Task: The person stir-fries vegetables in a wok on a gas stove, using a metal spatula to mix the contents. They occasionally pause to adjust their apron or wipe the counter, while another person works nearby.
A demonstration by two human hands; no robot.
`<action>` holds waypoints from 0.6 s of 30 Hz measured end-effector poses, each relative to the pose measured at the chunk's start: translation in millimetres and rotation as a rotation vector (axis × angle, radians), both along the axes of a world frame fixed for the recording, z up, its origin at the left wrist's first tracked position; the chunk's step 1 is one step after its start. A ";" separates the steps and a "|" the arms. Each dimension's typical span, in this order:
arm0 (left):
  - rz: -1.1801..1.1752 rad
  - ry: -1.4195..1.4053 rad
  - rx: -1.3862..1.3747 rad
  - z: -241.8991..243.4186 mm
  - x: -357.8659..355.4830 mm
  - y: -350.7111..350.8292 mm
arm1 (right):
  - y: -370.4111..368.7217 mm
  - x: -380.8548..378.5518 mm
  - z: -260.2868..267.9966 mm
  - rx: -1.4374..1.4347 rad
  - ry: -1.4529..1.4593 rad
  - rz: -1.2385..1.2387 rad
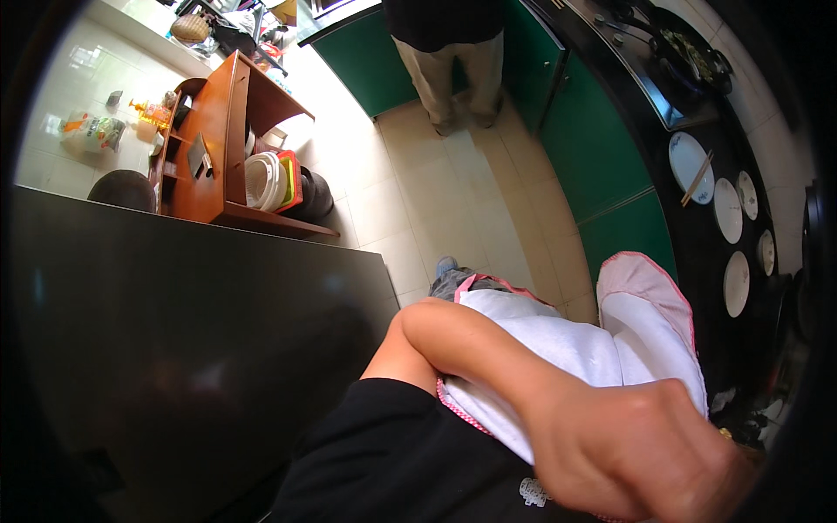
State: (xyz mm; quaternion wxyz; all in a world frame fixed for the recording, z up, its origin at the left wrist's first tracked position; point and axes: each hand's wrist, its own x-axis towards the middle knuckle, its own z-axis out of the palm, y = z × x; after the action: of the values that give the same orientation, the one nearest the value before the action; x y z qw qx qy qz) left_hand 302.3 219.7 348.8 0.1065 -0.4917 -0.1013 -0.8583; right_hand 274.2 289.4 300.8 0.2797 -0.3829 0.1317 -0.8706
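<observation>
My left hand (641, 451) is close to the camera at the lower right, with its forearm crossing in front of my body. The back of the hand faces up and the fingers are curled out of sight, so whether it holds anything is unclear. Beneath the forearm lies a white cloth garment with pink trim (556, 340), seemingly an apron. A pink-edged, rounded part of it (644, 281) sticks out beside the green cabinets. My right hand is not in view.
Another person (448, 59) stands ahead on the tiled floor. At right, a black counter bears plates (737, 284), chopsticks (697, 178) and a wok of food (690, 55). At left are a dark glossy surface (196, 340) and a wooden cabinet (212, 157) holding plastic baskets (265, 180).
</observation>
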 end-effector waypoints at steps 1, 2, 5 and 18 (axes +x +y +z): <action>0.021 0.001 0.012 -1.3 -0.4 0.5 | -0.8 -1.3 -1.0 0.003 -0.006 0.004; 0.008 0.015 0.033 -4.2 1.7 1.4 | -1.4 0.1 -1.0 0.013 -0.011 0.010; -0.098 0.090 0.086 -7.0 4.5 0.0 | -3.7 -2.5 -1.7 0.038 -0.015 0.012; 0.275 -0.117 -0.034 -13.7 -1.2 -41.7 | 2.8 -24.5 -13.2 0.086 -0.076 -0.046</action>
State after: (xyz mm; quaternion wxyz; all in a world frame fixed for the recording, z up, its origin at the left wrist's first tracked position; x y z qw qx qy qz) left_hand 301.1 178.0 335.1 0.2086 -0.4242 -0.1881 -0.8609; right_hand 249.7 292.1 287.6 0.2807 -0.3342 0.1669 -0.8841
